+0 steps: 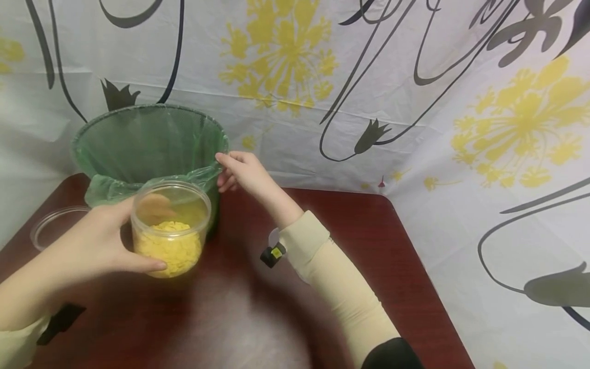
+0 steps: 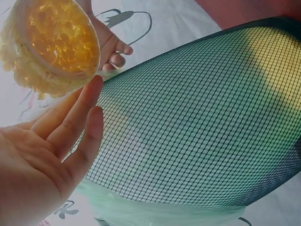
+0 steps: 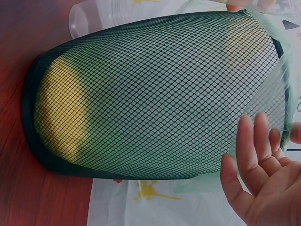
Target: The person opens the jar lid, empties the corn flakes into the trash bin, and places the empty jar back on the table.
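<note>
My left hand [image 1: 108, 233] grips a clear plastic jar [image 1: 170, 197] partly filled with yellow crumbly pieces [image 1: 172, 246]. The jar is upright in front of a dark mesh bin [image 3: 155, 94] lined with a green plastic bag [image 1: 147, 138]. In the left wrist view, the fingers [image 2: 77, 125] reach along the jar's side, close to the mesh. My right hand [image 1: 244, 174] holds the bin's right rim, thumb at the edge and fingers along the outside over the bag's fold. Through the mesh, yellow material [image 3: 63, 113] shows at the bin's bottom.
A second clear plastic container [image 3: 96, 19] stands on the dark red table [image 1: 350, 225] left of the bin. White patterned fabric [image 1: 286, 128] hangs behind and on the right side. The table's right edge runs down towards the front.
</note>
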Demonstrator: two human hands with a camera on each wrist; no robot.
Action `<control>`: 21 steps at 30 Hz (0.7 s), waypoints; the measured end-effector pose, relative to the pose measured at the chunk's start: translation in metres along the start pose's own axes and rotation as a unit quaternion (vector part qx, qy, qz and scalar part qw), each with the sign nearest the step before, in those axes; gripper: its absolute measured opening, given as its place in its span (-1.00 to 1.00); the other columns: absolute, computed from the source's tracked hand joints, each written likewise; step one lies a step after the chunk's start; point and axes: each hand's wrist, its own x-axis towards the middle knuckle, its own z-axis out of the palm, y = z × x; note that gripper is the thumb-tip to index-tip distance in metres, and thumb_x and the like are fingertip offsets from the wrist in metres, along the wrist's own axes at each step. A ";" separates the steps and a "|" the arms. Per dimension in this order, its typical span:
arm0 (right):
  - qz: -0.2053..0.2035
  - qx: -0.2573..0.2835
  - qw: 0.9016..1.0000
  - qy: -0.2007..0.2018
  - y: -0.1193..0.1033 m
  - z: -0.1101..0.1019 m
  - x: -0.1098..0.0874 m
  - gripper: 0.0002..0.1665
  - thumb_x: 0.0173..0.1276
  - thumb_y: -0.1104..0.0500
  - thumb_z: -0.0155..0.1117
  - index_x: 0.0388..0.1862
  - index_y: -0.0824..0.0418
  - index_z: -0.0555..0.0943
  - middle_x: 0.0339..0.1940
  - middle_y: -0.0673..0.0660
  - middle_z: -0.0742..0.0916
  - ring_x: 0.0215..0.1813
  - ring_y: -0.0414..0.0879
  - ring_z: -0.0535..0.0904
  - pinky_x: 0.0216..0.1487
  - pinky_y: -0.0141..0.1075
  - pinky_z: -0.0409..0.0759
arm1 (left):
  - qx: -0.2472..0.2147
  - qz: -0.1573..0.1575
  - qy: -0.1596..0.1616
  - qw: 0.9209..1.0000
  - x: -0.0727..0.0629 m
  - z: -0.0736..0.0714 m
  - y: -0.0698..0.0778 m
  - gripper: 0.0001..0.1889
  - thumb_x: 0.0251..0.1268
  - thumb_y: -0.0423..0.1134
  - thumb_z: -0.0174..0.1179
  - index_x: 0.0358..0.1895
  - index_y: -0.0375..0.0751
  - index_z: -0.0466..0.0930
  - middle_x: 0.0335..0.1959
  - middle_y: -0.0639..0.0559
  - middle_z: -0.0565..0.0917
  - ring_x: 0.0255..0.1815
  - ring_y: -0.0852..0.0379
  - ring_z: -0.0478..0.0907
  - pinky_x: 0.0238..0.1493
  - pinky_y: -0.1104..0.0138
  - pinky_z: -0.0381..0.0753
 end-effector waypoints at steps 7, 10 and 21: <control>0.006 0.035 0.999 -0.006 -0.002 0.001 -0.002 -0.61 0.49 0.06 0.06 -0.51 0.28 0.43 -0.64 0.19 0.64 -0.62 -0.03 0.58 -0.50 -0.25 0.57 | 0.006 -0.009 0.019 1.000 0.000 -0.009 0.002 -0.10 -0.56 -0.01 0.67 0.13 0.04 0.51 -0.14 0.04 0.68 -0.12 0.45 0.43 -0.13 0.66 0.24; 0.007 0.037 0.999 -0.005 -0.002 0.001 -0.001 -0.62 0.48 0.07 0.06 -0.49 0.28 0.45 -0.64 0.18 0.63 -0.62 -0.04 0.57 -0.51 -0.26 0.56 | 0.013 -0.029 0.023 0.999 0.001 -0.014 0.003 -0.12 -0.55 -0.02 0.67 0.12 0.10 0.52 -0.15 0.04 0.68 -0.16 0.45 0.42 -0.19 0.62 0.25; 0.011 0.039 0.999 -0.009 0.001 0.000 0.001 -0.63 0.48 0.07 0.06 -0.46 0.29 0.47 -0.66 0.16 0.63 -0.62 -0.04 0.56 -0.53 -0.29 0.53 | -0.007 -0.059 0.046 0.997 0.008 -0.037 0.008 -0.12 -0.54 -0.19 0.68 0.14 0.01 0.52 -0.18 -0.05 0.69 -0.36 0.40 0.45 -0.38 0.58 0.35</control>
